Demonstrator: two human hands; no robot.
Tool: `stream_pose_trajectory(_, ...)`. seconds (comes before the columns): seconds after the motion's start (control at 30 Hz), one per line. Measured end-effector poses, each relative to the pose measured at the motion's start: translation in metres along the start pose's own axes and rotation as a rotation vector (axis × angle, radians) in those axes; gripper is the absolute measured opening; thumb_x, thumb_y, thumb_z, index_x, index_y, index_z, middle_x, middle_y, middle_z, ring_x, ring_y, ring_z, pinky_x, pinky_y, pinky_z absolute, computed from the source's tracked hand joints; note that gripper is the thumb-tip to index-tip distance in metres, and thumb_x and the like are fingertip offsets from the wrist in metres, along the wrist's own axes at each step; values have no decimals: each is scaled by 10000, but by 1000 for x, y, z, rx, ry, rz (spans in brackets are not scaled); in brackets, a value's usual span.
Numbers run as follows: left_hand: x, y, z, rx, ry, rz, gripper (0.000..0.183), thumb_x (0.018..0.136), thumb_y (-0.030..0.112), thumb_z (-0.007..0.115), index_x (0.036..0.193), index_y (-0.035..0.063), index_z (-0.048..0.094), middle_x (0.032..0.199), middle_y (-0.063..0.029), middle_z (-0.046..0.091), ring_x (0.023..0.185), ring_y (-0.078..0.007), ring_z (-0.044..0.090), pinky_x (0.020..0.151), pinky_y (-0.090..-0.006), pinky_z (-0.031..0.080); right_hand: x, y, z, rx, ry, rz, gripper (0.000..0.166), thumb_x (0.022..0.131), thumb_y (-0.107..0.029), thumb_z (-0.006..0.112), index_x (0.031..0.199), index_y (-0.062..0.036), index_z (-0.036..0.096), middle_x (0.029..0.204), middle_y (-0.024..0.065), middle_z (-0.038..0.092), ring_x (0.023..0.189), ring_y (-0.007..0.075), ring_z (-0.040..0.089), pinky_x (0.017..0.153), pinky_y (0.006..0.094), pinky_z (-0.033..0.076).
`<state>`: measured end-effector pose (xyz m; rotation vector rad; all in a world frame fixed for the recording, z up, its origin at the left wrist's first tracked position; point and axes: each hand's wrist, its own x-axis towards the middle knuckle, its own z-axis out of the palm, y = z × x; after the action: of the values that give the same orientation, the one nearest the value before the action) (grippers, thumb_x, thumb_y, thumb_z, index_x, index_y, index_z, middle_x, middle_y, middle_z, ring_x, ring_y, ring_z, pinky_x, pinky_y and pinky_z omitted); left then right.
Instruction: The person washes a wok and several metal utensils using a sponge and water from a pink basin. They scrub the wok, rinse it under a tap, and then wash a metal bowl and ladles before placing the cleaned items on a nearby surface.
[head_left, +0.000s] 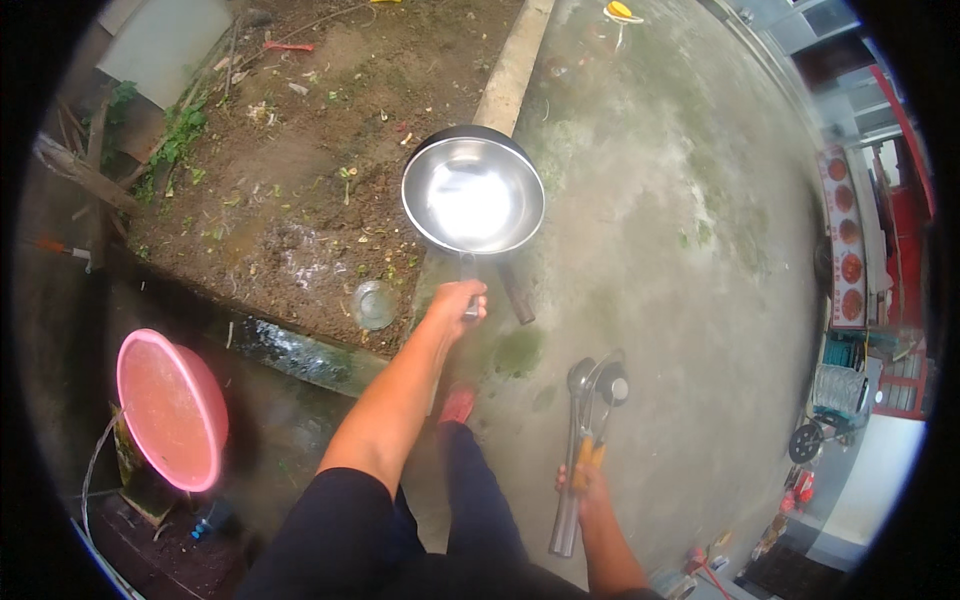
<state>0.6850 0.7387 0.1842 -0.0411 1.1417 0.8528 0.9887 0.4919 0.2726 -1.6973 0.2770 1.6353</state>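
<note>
My left hand (459, 306) grips the handle of a shiny metal pan (472, 196) with a dark outside, held out in front of me. Its bowl faces up and is bright with glare. A second dark handle (517, 294) sticks out beneath the pan; what it belongs to is mostly hidden. Lower right, my right hand (586, 486) is closed around a bundle of metal kitchen utensils (581, 397), among them what look like ladles, some with yellowish handles. The utensils' round heads point away from me, and their long metal handles extend below the hand. Motion blurs the bundle.
A pink plastic basin (171, 411) stands tilted at the left. A concrete curb (517, 67) borders a soil bed (285, 165) where a clear glass-like bowl (373, 305) lies. Wet concrete ground (675, 300) stretches to the right, past which a cable reel (840, 386) stands by the building.
</note>
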Motion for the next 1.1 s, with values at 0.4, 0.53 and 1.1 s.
stream_pose_trajectory(0.4, 122, -59, -17, 388, 265, 54, 489, 754, 148, 593, 1192, 13, 424, 895, -138, 587, 760, -202, 585, 585, -314, 492, 65, -80, -2, -137, 118, -86, 309, 731, -74, 536, 1000, 47, 443, 863, 185, 579, 699, 280, 585, 603, 370, 509)
stream_pose_trajectory(0.53, 70, -71, -30, 627, 321, 220, 673, 777, 169, 602, 1359, 69, 278, 1174, -178, 514, 1018, -220, 529, 858, -316, 425, 55, -93, 40, -193, 87, -110, 283, 758, -51, 533, 1005, 75, 474, 795, 164, 594, 711, 267, 592, 623, 351, 520)
stream_pose_trajectory(1.1, -282, -81, -155, -34, 195, 375, 591, 697, 134, 738, 1159, 65, 376, 978, -55, 529, 910, -140, 537, 789, -299, 464, -103, 183, 262, -1371, -866, -592, 630, 632, -104, 698, 1172, -53, 376, 1012, 82, 541, 905, 175, 552, 769, 320, 464)
